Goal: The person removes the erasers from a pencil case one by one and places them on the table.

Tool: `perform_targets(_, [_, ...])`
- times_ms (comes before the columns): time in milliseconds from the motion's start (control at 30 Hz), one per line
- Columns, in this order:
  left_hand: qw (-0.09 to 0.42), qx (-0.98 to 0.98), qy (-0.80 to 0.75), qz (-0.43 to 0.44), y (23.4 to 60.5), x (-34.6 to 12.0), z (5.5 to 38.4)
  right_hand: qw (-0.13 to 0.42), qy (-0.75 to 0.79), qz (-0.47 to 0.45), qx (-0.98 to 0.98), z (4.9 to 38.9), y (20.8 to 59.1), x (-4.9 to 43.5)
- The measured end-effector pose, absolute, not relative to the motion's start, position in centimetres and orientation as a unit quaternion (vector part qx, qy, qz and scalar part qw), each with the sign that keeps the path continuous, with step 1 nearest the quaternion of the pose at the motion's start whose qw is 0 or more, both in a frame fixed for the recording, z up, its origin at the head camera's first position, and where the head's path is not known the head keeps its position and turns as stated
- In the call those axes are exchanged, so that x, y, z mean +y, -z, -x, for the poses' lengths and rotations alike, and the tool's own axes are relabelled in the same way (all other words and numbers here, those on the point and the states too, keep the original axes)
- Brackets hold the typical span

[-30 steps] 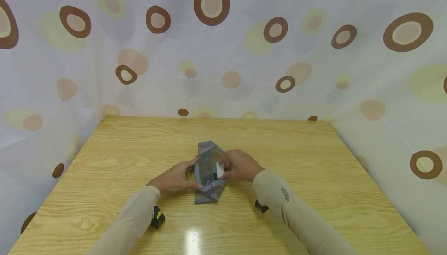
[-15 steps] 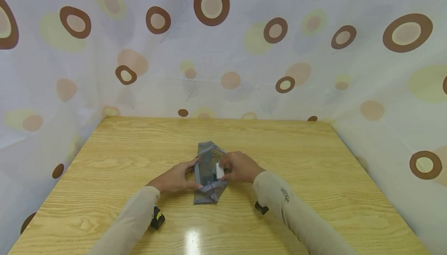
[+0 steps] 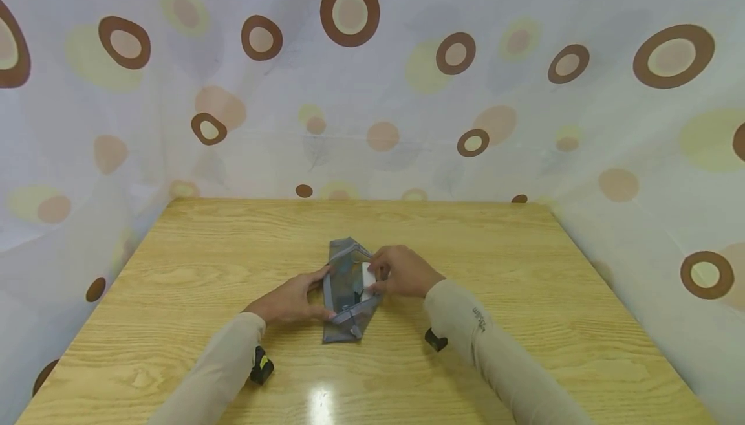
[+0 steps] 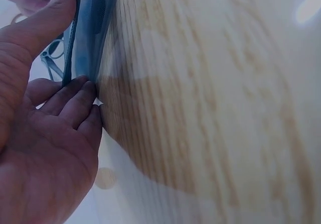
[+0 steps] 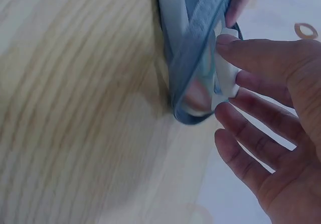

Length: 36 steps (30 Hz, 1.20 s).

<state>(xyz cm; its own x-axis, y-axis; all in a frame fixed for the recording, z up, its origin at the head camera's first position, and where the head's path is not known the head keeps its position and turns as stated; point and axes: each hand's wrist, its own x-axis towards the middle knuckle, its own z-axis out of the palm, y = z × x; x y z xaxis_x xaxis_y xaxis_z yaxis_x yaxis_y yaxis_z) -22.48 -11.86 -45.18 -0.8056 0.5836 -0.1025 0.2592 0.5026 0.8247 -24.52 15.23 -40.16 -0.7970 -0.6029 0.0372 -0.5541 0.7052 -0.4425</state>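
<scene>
A grey see-through zip pouch (image 3: 343, 281) lies with its mouth spread wide in the middle of the table. My left hand (image 3: 293, 295) holds its left edge, thumb toward the near end and fingers farther up; the left wrist view shows the zip edge between thumb and fingers. My right hand (image 3: 404, 273) pinches a small white flat block (image 3: 368, 281) at the pouch's right side. In the right wrist view, the thumb and index finger meet on the white block (image 5: 228, 66), while the other fingers are loosely bent. The block's exact kind cannot be told.
The pouch rests on a wooden table (image 3: 204, 257), with a patterned sheet (image 3: 268, 153) behind and beside it. Greenish loops like scissors handles (image 4: 52, 58) show beside the zip in the left wrist view. Black cameras hang under both wrists.
My right hand has shifted slightly up and right with the white block, whose tilt has changed a little. My left hand keeps its hold on the pouch.
</scene>
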Motion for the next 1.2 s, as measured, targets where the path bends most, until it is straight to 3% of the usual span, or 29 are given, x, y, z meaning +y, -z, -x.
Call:
perform_targets(767, [0.189, 0.843, -0.434, -0.255, 45.2, -11.8, 22.4, 0.001, 0.227, 0.167, 0.959, 27.3, 40.8, 23.6])
perform_targets(1200, [0.188, 0.846, -0.428, -0.257, 45.0, -11.9, 22.4, 0.017, 0.218, 0.099, 0.971, 27.3, 41.8, 25.7])
